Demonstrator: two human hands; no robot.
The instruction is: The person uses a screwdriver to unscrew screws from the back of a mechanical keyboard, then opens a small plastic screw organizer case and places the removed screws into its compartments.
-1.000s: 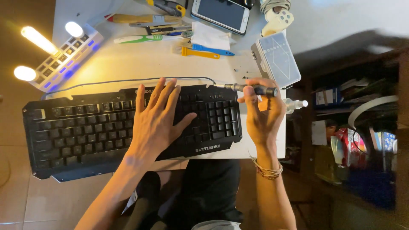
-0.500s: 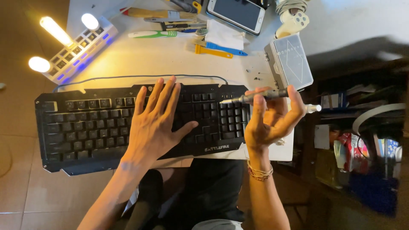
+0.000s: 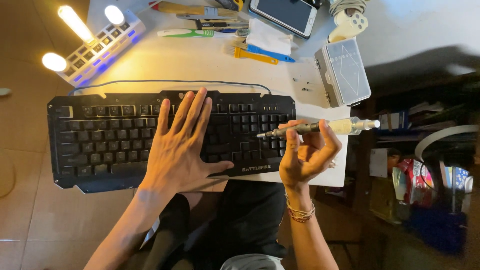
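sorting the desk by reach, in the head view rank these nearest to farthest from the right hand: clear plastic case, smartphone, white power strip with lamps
From the right hand, which holds a screwdriver:
1. Clear plastic case, just above the hand at the table's right edge.
2. Smartphone, farther up at the top edge.
3. White power strip, far across at the top left corner.

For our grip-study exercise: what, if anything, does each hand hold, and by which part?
The right hand holds a slim screwdriver with a pale translucent handle around its mid-shaft. The left hand holds nothing, resting flat on the black keyboard.
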